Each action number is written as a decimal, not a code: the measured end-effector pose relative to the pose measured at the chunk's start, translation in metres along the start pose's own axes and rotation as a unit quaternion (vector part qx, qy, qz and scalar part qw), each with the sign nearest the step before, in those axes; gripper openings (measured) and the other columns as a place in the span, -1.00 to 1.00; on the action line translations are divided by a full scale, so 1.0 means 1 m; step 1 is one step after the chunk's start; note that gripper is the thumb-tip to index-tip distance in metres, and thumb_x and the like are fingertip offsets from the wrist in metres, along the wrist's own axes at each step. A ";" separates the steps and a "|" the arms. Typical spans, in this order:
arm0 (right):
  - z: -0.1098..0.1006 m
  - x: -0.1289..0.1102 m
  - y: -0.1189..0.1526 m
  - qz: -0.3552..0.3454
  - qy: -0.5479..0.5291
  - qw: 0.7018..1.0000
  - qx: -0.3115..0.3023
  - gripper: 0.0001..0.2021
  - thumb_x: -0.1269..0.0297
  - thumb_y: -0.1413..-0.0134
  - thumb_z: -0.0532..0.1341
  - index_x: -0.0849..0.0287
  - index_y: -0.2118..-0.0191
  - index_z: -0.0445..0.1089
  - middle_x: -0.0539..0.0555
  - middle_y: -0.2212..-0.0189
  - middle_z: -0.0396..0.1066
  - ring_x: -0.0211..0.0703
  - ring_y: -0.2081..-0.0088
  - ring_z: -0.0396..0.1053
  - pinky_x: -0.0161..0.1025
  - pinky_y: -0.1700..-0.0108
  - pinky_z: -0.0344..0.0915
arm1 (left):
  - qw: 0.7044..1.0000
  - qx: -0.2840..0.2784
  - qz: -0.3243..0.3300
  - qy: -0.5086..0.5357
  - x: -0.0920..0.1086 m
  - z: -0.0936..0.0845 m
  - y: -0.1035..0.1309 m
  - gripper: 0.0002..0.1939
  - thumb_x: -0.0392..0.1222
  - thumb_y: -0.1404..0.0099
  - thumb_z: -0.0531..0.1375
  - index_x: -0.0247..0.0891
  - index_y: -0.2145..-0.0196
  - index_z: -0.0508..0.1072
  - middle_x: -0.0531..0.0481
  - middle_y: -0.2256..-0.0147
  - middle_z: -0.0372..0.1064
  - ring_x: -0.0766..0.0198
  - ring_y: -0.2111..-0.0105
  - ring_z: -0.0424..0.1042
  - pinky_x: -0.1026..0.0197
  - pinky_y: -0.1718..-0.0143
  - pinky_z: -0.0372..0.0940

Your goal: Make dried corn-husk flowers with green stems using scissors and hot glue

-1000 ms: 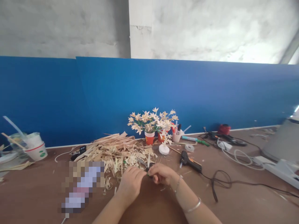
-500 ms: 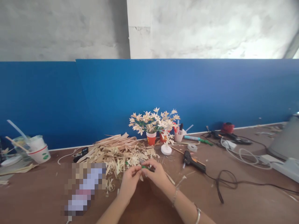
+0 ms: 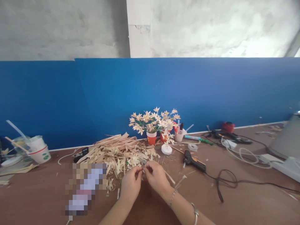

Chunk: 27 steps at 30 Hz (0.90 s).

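My left hand (image 3: 131,183) and my right hand (image 3: 157,177) meet fingertip to fingertip above the front of the table. Both are closed in a pinch, and what sits between the fingers is too small and covered to make out. Just beyond them spreads a heap of dry, pale husk strips (image 3: 114,148). Behind, pale husk flowers (image 3: 147,117) on green stems stand in a red and white cup (image 3: 151,139). A single flower stem rises from a round white base (image 3: 166,150) close to my right hand.
On the right lie a black glue gun (image 3: 194,161) with its looping cord, a tape roll (image 3: 192,147) and a white power strip (image 3: 283,167). A paper cup (image 3: 40,155) stands far left. A blue partition (image 3: 164,84) closes off the table's back.
The green bit seen between my fingertips is now covered. My left hand has turned slightly and come a little to the right; my right hand's fingers are curled closer together.
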State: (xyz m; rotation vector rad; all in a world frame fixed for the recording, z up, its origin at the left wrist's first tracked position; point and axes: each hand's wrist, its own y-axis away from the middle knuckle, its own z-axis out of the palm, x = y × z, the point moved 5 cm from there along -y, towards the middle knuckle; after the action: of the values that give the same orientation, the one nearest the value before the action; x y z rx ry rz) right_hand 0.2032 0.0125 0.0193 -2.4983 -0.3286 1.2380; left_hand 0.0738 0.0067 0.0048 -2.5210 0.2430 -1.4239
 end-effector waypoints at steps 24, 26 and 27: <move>0.006 0.013 -0.004 0.030 -0.099 0.980 -0.169 -0.86 0.43 0.15 0.12 0.22 0.41 0.42 -0.01 0.54 0.42 -0.28 0.50 0.28 -0.38 0.46 0.16 | 0.996 -0.079 -0.022 -0.025 -0.015 0.002 -0.009 -0.79 -0.20 -0.05 0.08 -0.24 0.49 0.52 0.03 0.59 0.44 0.24 0.54 0.36 0.31 0.49 0.15; 0.006 0.015 -0.004 0.033 -0.123 0.982 -0.137 -0.82 0.45 0.17 0.13 0.21 0.33 0.36 -0.03 0.55 0.40 -0.28 0.50 0.29 -0.38 0.44 0.18 | 0.997 -0.064 -0.036 -0.006 -0.017 0.002 -0.010 -0.81 -0.19 -0.05 0.09 -0.25 0.50 0.50 0.02 0.58 0.44 0.23 0.53 0.37 0.30 0.48 0.16; 0.007 0.016 -0.005 0.032 -0.135 0.983 -0.123 -0.78 0.47 0.18 0.13 0.21 0.29 0.32 -0.05 0.56 0.38 -0.29 0.51 0.29 -0.39 0.44 0.19 | 0.997 -0.059 -0.043 0.016 -0.018 0.003 -0.010 -0.82 -0.19 -0.04 0.10 -0.26 0.51 0.50 0.01 0.57 0.45 0.23 0.52 0.39 0.29 0.47 0.18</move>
State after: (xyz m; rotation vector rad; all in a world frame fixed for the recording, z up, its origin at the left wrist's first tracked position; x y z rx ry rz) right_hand 0.2070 0.0236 0.0055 -2.5584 -0.4991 1.6589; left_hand 0.0671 0.0213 -0.0084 -2.6339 0.2343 -1.5251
